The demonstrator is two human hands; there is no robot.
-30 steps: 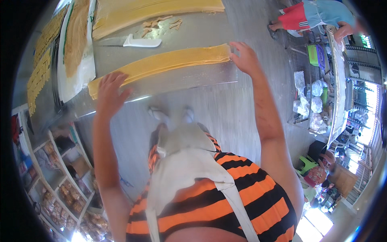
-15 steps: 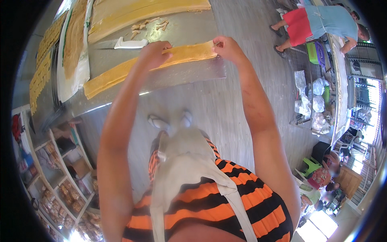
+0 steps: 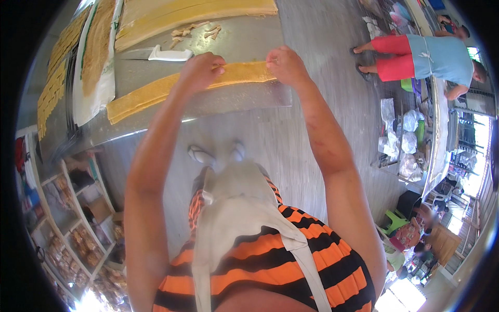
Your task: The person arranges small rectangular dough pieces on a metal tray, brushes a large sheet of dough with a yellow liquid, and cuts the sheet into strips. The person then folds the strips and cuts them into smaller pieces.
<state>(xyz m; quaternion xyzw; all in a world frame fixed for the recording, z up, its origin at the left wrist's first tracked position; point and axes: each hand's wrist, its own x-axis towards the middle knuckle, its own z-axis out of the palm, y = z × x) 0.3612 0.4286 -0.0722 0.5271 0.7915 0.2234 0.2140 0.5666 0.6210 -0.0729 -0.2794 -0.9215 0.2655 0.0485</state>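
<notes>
A long, flat strip of yellow dough (image 3: 150, 94) lies along the near side of the metal table (image 3: 249, 39). At its right end my right hand (image 3: 287, 65) pinches the far edge between thumb and fingers. My left hand (image 3: 201, 71) is closed on the same far edge, nearer the middle of the strip. Beyond my left hand rests a white-handled knife (image 3: 169, 54), its blade pointing left. Several small dough scraps (image 3: 212, 32) lie behind the knife. Across the back of the table stretches a wide yellow dough sheet (image 3: 192, 21).
At the table's left lie a floured cloth (image 3: 99, 67) and a tray of cut dough pieces (image 3: 60, 78). Shelves with bagged goods (image 3: 78, 229) stand at lower left. To the right, a person in a blue top (image 3: 442, 57) leans over another long table (image 3: 441, 117).
My right hand has shifted slightly left along the strip's edge. The left hand has hardly moved. The person at the right appears lower and farther right in view.
</notes>
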